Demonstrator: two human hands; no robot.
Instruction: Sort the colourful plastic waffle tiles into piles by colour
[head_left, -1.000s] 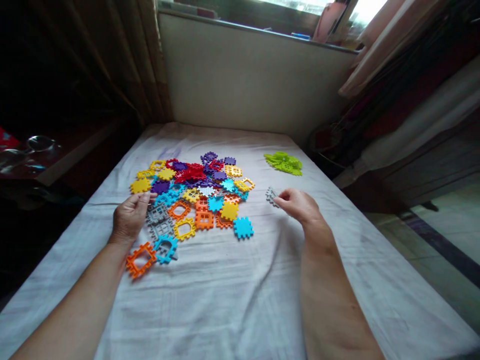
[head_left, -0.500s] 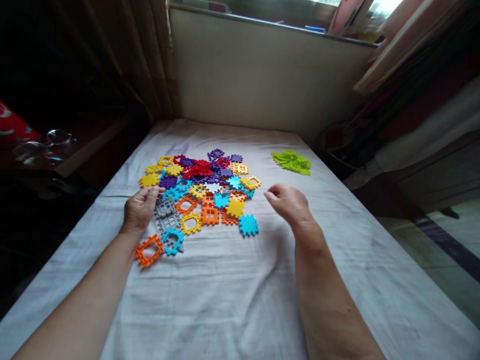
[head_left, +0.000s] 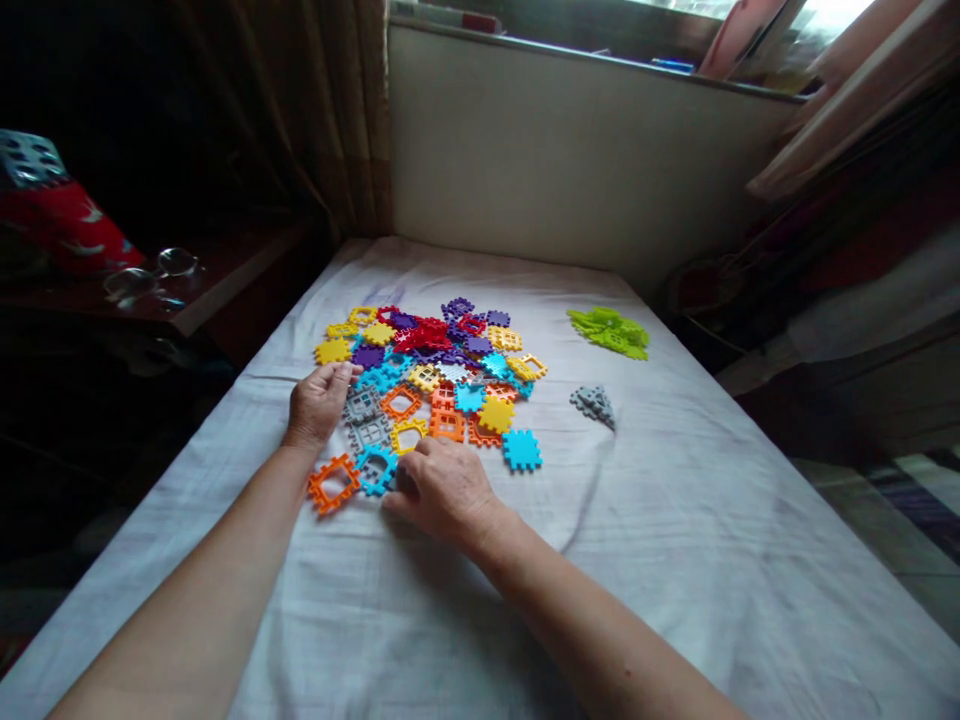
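Interlocking plastic tiles lie in a mixed-colour pile. My left hand [head_left: 319, 408] rests at the pile's left edge, thumb and fingers pinched together beside the grey window tiles [head_left: 365, 402]; whatever is between the fingertips is hidden. My right hand [head_left: 448, 490] is low at the near side, fingers curled against the right edge of a blue frame tile [head_left: 376, 470]. What those fingers grip cannot be made out. An orange frame tile [head_left: 334, 484] lies left of the blue one. A yellow frame tile [head_left: 409, 436] sits just beyond my right hand.
Green tiles [head_left: 609, 332] lie heaped at the far right of the sheet-covered surface [head_left: 675, 520]. Nearer stands a small grey tile stack [head_left: 594, 405]. Eyeglasses [head_left: 154, 278] and a red container [head_left: 64, 225] are on a dark side table. A wall [head_left: 510, 150] closes the far end.
My right hand has swung left and nearer, from the pile's right side to the blue frame tile. Grey tiles now show where it was. My left hand stays beside the grey tiles.
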